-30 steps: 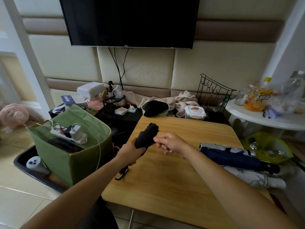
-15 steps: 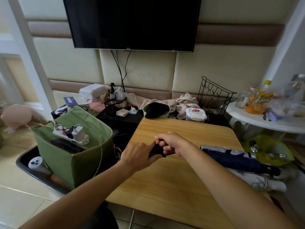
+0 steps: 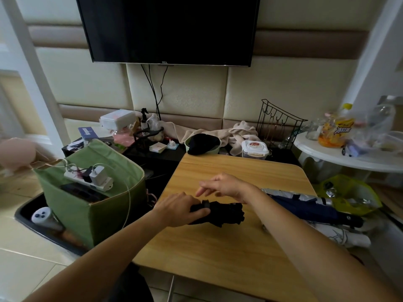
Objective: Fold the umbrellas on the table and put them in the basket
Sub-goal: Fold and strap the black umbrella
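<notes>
Umbrella [image 3: 222, 211] on table [image 3: 218, 253]; left hand [image 3: 178, 209] fingers curled round it; right hand [image 3: 224, 186] fingers spread above.

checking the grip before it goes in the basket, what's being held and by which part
The left hand grips the black umbrella at its handle end. The right hand hovers above it, holding nothing.

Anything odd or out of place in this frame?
Yes: the green basket meant for the umbrellas already holds a white power strip with chargers plugged in, its cable draped over the rim. Nothing looks spilled or damaged.
</notes>
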Tool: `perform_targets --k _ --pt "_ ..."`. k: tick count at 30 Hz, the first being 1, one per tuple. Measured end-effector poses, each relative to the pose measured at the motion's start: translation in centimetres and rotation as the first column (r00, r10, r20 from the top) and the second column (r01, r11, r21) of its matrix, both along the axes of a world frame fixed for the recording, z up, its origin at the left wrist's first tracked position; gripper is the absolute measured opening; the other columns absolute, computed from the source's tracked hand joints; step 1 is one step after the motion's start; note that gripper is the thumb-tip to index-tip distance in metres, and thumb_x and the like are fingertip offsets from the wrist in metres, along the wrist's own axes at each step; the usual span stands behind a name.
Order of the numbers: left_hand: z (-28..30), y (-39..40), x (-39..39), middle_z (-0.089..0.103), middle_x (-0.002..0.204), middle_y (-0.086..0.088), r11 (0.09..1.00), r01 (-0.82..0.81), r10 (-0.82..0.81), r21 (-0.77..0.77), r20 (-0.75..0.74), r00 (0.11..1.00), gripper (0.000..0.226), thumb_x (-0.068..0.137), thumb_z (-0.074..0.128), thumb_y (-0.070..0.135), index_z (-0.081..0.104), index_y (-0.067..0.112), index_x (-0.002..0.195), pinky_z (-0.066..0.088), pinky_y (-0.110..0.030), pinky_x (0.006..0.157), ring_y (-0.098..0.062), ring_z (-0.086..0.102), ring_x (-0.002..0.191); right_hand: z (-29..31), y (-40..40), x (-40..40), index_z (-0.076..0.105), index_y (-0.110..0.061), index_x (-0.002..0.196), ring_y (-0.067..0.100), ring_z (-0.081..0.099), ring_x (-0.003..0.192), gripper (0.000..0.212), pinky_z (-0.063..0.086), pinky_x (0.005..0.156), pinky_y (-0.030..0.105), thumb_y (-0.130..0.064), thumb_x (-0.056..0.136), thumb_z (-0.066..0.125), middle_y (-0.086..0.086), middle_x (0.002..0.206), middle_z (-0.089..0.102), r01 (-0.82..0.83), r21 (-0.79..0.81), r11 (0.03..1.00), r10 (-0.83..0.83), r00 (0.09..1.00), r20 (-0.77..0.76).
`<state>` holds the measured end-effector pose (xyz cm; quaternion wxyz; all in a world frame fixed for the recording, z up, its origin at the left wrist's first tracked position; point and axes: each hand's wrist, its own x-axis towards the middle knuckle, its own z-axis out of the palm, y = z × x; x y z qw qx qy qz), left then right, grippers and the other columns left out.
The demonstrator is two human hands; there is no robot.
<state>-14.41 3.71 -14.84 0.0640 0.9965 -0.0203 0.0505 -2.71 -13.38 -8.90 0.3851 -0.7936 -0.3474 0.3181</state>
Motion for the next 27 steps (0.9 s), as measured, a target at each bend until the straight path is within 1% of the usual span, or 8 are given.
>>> perform_targets --k 3,6,11,17,20,23,25,27 --pt "0.0 0.6 0.2 0.061 0.067 0.002 0.993 0.035 -0.046 -0.116 -0.087 0.995 0.066 0.091 0.033 0.081 0.065 0.023 0.083 0.039 -0.032 0.059 -0.007 0.051 0.056 -0.7 -0.6 0.4 0.079 -0.029 0.112 0.015 0.068 0.112 0.032 0.051 0.105 0.04 -0.048 0.104 0.055 -0.007 0.116 0.075 -0.097 -0.141 0.985 0.097 0.995 -0.007" --pt "0.0 1.0 0.0 0.069 0.072 -0.01 0.916 -0.019 -0.068 -0.402 -0.2 0.977 0.062 0.095 0.043 0.074 0.066 0.017 0.084 0.047 -0.035 0.056 -0.018 0.062 0.056 -0.9 -1.1 0.8 0.08 -0.029 0.113 0.021 0.067 0.114 0.039 0.053 0.103 0.042 -0.054 0.104 0.051 -0.001 0.12 0.073 -0.077 -0.165 0.983 0.075 0.997 -0.023" --pt "-0.2 0.8 -1.6 0.067 0.082 -0.008 0.542 -0.292 -0.159 -0.788 -0.437 0.885 0.06 0.093 0.05 0.074 0.064 0.02 0.116 0.044 -0.031 0.052 -0.022 0.056 0.057 -1.0 -2.2 2.3 0.073 -0.018 0.129 0.037 0.06 0.13 0.091 0.049 0.109 0.048 -0.086 0.093 0.024 0.019 0.138 0.064 -0.106 -0.143 0.984 0.03 0.892 -0.451" --pt "0.2 0.5 -1.8 0.057 0.071 -0.006 0.3 -0.438 -0.241 -0.848 -0.511 0.825 0.071 0.092 0.046 0.076 0.057 0.014 0.123 0.038 -0.026 0.044 -0.019 0.044 0.047 -3.0 -3.1 2.1 0.059 -0.001 0.142 0.048 0.057 0.131 0.116 0.04 0.111 0.069 -0.096 0.08 0.032 0.027 0.14 0.061 0.182 0.11 0.977 -0.034 0.644 -0.764" --pt "0.1 0.3 -1.8 0.053 0.069 -0.004 0.22 -0.474 -0.279 -0.852 -0.521 0.807 0.064 0.093 0.045 0.075 0.059 0.014 0.109 0.036 -0.026 0.044 -0.018 0.042 0.046 -4.1 -3.0 2.0 0.058 -0.002 0.142 0.049 0.057 0.13 0.12 0.036 0.112 0.072 -0.097 0.077 0.026 0.027 0.141 0.06 0.279 0.2 0.939 0.002 0.579 -0.815" --pt "-0.3 0.4 -1.6 0.045 0.067 -0.002 0.033 -0.488 -0.32 -0.872 -0.472 0.822 0.063 0.093 0.042 0.075 0.053 0.013 0.096 0.033 -0.026 0.043 -0.016 0.039 0.044 -5.1 -2.5 2.0 0.053 -0.005 0.147 0.047 0.055 0.133 0.12 0.04 0.107 0.071 -0.097 0.079 0.017 0.026 0.144 0.058 0.298 0.263 0.918 0.065 0.54 -0.839" --pt "-0.4 0.4 -1.3 0.042 0.067 -0.002 -0.068 -0.501 -0.315 -0.863 -0.458 0.832 0.062 0.094 0.041 0.074 0.05 0.013 0.097 0.031 -0.024 0.041 -0.015 0.038 0.042 -5.5 -2.1 2.1 0.06 0.002 0.138 0.045 0.061 0.125 0.114 0.045 0.104 0.067 -0.091 0.087 0.018 0.026 0.134 0.064 0.296 0.244 0.923 0.049 0.54 -0.84" --pt "-0.3 0.4 -1.2 0.042 0.066 -0.001 -0.111 -0.514 -0.297 -0.851 -0.465 0.834 0.061 0.094 0.04 0.073 0.049 0.013 0.096 0.031 -0.023 0.04 -0.014 0.038 0.041 -5.4 -1.7 1.8 0.069 0.004 0.119 0.041 0.067 0.11 0.082 0.042 0.11 0.064 -0.064 0.104 0.025 0.024 0.116 0.069 0.274 0.216 0.937 0.01 0.598 -0.802"
